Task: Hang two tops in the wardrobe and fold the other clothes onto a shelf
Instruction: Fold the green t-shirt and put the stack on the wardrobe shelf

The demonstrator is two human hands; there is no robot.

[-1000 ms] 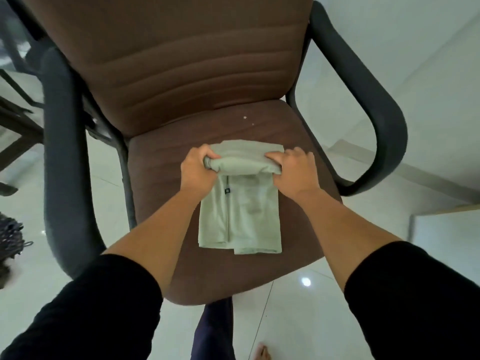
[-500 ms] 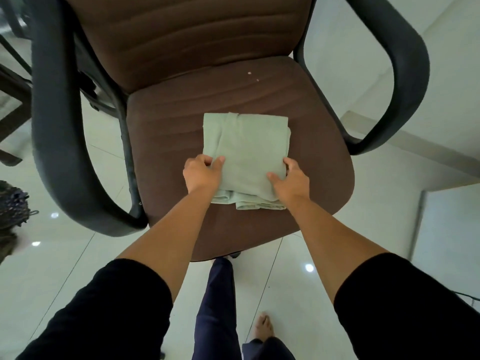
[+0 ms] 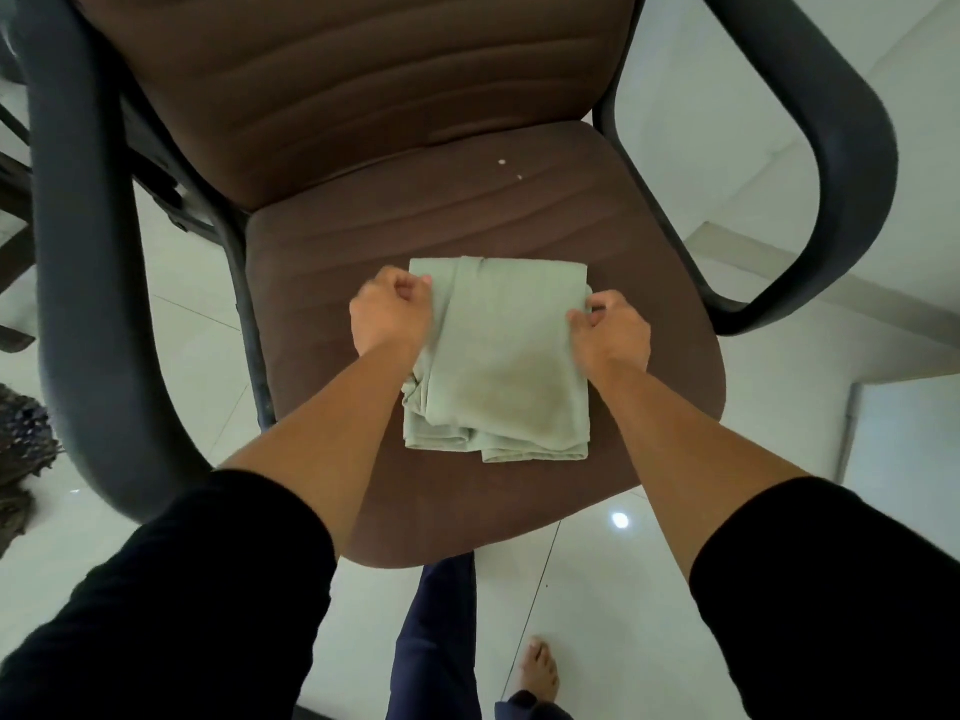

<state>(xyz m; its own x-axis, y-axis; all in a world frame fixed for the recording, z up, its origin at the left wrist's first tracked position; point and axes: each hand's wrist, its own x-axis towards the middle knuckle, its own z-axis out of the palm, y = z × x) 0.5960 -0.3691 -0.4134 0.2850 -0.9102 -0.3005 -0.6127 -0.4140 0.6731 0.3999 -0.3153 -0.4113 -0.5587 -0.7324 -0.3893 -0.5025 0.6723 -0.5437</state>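
Observation:
A pale green garment point(image 3: 501, 356), folded into a rough rectangle, lies flat on the brown seat point(image 3: 467, 220) of an office chair. My left hand point(image 3: 390, 311) pinches the garment's left edge near its far corner, fingers curled into the cloth. My right hand point(image 3: 613, 330) grips the right edge at about the same height. Loose layered hems show at the garment's near edge. No wardrobe, shelf or other clothes are in view.
The chair has dark grey armrests on the left point(image 3: 78, 283) and right point(image 3: 831, 163) and a brown backrest point(image 3: 363, 80). Glossy white floor tiles point(image 3: 156, 324) surround it. A dark textured object point(image 3: 21, 449) sits at the far left. My bare foot point(image 3: 540, 672) stands below the seat.
The far half of the garment was folded over toward me, making it a shorter rectangle. Both hands then slid from the near edge up along the sides to the far corners.

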